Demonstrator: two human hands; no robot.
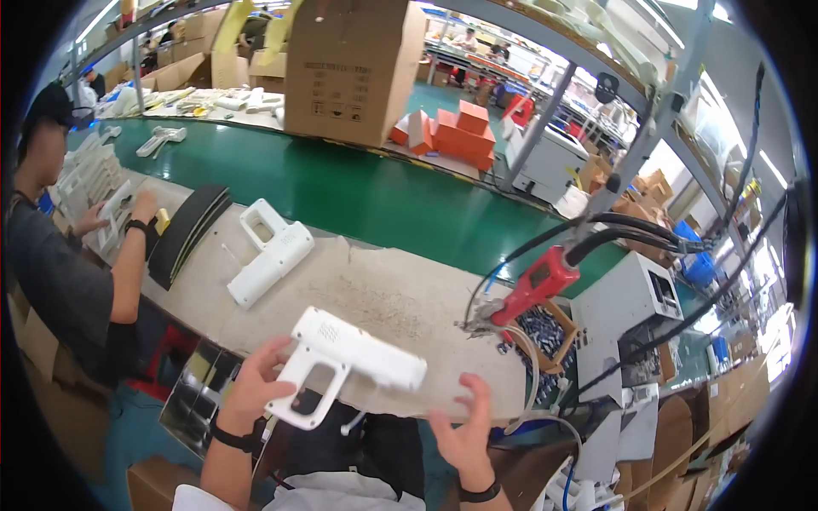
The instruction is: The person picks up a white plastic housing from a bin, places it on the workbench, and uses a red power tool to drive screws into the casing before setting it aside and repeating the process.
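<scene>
L hand (pixel 249 390): fingers (pixel 276 347) clamped on the grip loop of a white gun-shaped housing (pixel 366 356), thumb on the near side, the others wrapped round behind. R hand (pixel 464 436): fingers spread wide, part-curled, apart from the housing, just beyond its front end.

Housing's held up in the L fingers approx. over the near edge of the worktop (pixel 417 285), body running right & slightly down twd the R fingers. Smooth white shell, cluster of tiny holes nr the rear end, small dots round the open loop. Front end a bit blurred. Short white lead w/ a small tip hangs below the body, betw. the hands.

2nd white housing (pixel 274 267), similar shape, lies on the worktop beyond the L fingers. Black curved strips (pixel 189 234) further L of it. Red tool (pixel 541 284) on black hoses (pixel 609 237) hangs beyond the R fingers, to their R; open carton (pixel 558 368) w/ small dark parts just beside it.
</scene>
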